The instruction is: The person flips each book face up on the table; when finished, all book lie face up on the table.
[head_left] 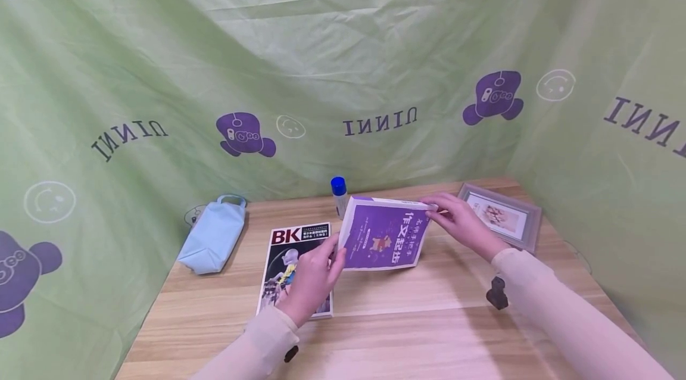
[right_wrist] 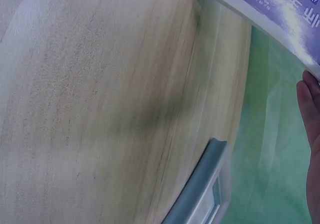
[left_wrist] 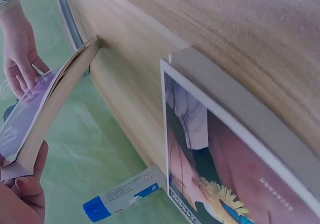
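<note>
A thick purple book (head_left: 383,237) is held tilted above the table, its cover toward me. My left hand (head_left: 313,276) grips its left edge, thumb at the front; in the left wrist view the fingers (left_wrist: 37,159) curl at one corner of the book (left_wrist: 60,91). At the upper right corner, my right hand (head_left: 463,219) pinches the book; part of that hand (right_wrist: 311,119) shows in the right wrist view. Below and left lies a thick BK book (head_left: 270,258) with a dark picture cover, partly hidden by my left hand and forearm.
A light blue pouch (head_left: 214,237) lies at the table's left. Behind the purple book stands a glue stick (head_left: 339,192) with a blue cap. A grey picture frame (head_left: 527,234) lies at the back right. Green printed cloth (head_left: 321,70) hangs around the wooden table (head_left: 177,332).
</note>
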`<state>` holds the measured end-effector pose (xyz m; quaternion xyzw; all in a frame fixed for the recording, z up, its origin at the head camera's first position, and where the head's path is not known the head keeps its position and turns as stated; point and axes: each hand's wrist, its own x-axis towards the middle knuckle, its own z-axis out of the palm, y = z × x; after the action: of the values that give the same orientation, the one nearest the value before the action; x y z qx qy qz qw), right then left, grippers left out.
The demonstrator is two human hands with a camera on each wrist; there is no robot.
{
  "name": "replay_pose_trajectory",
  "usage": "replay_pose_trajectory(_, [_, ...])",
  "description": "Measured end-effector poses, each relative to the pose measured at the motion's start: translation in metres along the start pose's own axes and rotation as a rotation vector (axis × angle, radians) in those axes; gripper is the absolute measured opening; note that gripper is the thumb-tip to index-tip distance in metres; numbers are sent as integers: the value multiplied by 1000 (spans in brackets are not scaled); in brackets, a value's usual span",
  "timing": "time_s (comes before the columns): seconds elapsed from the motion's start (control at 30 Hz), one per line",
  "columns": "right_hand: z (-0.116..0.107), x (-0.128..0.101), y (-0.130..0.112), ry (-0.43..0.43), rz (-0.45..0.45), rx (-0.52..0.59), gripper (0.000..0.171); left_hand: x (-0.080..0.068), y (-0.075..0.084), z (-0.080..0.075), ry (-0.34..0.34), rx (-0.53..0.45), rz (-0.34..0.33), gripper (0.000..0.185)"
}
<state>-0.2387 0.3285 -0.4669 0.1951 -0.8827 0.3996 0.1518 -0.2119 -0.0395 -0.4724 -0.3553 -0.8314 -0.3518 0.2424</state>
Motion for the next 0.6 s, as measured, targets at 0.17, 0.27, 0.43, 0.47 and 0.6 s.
replay_pose_trajectory(0.17, [-2, 1, -1, 14, -4, -15, 33, 0, 1, 1, -1, -25, -35, 31])
replay_pose_trajectory(0.27, [-3, 1, -1, 23, 0, -30, 33, 0, 1, 2, 4, -54, -50, 36])
replay_pose_trajectory(0.43, [-4, 0, 0, 41, 7, -43, 33, -1, 1, 6, 10, -64, -64, 52])
replay_pose_trajectory(0.47, [-4, 0, 0, 45, 8, -45, 33, -1, 1, 7, 9, -68, -67, 55])
replay_pose_trajectory(0.6, [-3, -1, 2, 62, 23, -43, 31, -2, 2, 9, -13, -118, -107, 64])
